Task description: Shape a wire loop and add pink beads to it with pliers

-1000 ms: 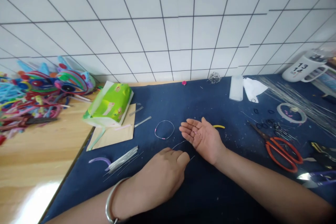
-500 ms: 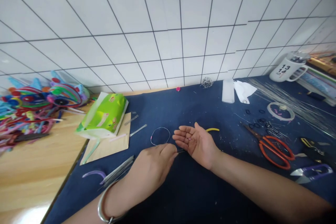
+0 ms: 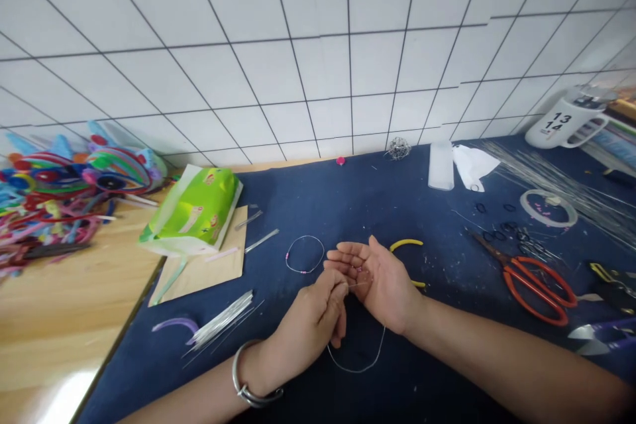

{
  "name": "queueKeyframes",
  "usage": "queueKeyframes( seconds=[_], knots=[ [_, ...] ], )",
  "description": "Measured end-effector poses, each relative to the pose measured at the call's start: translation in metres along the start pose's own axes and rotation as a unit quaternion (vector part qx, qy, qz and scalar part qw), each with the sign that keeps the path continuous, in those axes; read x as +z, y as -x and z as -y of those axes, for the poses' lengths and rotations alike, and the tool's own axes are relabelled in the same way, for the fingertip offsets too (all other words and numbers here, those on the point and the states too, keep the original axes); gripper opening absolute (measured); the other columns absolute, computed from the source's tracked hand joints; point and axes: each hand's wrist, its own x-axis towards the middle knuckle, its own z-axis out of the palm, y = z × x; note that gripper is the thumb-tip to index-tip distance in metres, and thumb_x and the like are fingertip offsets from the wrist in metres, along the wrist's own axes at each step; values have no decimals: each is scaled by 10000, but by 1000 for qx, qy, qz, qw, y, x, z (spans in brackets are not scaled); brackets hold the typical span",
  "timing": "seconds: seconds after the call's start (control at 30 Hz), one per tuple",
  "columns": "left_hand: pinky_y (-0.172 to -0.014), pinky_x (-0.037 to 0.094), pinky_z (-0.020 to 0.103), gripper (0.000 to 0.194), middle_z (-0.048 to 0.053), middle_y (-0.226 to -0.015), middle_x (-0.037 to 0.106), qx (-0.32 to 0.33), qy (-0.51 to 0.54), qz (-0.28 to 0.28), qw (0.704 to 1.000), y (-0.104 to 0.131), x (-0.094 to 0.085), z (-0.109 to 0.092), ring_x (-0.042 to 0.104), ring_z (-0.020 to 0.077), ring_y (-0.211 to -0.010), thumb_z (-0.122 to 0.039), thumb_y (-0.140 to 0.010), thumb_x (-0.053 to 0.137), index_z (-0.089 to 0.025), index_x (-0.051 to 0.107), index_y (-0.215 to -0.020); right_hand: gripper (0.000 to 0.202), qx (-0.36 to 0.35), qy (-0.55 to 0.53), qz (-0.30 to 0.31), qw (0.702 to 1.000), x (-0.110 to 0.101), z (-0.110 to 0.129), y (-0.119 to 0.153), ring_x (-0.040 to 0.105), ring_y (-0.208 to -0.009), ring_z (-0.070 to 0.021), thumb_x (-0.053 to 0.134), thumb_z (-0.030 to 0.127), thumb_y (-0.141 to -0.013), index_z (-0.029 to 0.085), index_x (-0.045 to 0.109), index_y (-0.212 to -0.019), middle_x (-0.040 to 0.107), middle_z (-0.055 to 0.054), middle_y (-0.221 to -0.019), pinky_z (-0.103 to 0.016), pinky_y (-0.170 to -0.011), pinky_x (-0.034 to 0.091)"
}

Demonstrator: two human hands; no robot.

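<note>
My left hand [image 3: 311,315], with a silver bangle at the wrist, pinches a thin wire [image 3: 355,371] between thumb and fingertips. One end of the wire points over my right palm; the rest hangs in a curve below both hands. My right hand [image 3: 390,286] lies palm up, fingers stretched and slightly cupped, with a few tiny pink beads [image 3: 358,269] resting on it. Just beyond the hands, a wire ring [image 3: 304,271] carrying pink beads lies on the dark blue cloth [image 3: 298,205]. Yellow handles [image 3: 407,243] of a tool show behind my right hand, its remainder hidden.
Orange-handled scissors [image 3: 539,288], purple-handled snips [image 3: 603,336] and a white roll with beads inside [image 3: 571,215] lie right. A bundle of cut wires [image 3: 226,321], a purple curved piece [image 3: 176,322] and a green tissue pack [image 3: 196,209] are left. A white mug [image 3: 556,122] stands back right.
My left hand has turned and raised the wire's end over my right palm. The hanging wire curve now shows below, and more of the yellow handles is visible. The view has shifted slightly.
</note>
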Motion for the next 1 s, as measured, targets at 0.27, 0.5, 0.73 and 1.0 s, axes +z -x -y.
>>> queueKeyframes(
  seconds=[0.27,0.5,0.73,1.0],
  knots=[
    [-454,370,222,140,-9,-584,554,37,-207,-52,976,0,1,18,498,106,-442,-214,-876,330,-165,460,-891,450,-7,5,10,1000,0,-2,-4,559,-1024,-213,359,488,-862,118,585,-985,619,-117,-1045,-408,-994,300],
    [-420,355,198,131,-15,-568,547,57,-222,-71,971,-1,1,20,490,95,-418,-204,-876,334,-164,459,-882,467,0,24,17,1000,1,-1,-2,530,-1069,-207,353,502,-865,123,580,-1015,592,-122,-1097,-396,-1010,279],
    [-439,373,223,156,8,-599,588,52,-251,-73,964,-2,1,21,531,116,-440,-218,-880,331,-155,469,-916,480,3,15,23,1000,-1,-2,-3,524,-1075,-206,338,513,-865,123,576,-1013,590,-117,-1097,-392,-1015,275],
    [-461,393,236,165,16,-629,602,43,-244,-62,967,-2,0,19,549,126,-467,-216,-884,321,-158,471,-919,469,8,18,21,1000,0,-1,-2,524,-1072,-201,325,497,-875,124,573,-1014,590,-115,-1095,-392,-1016,273]
  ],
)
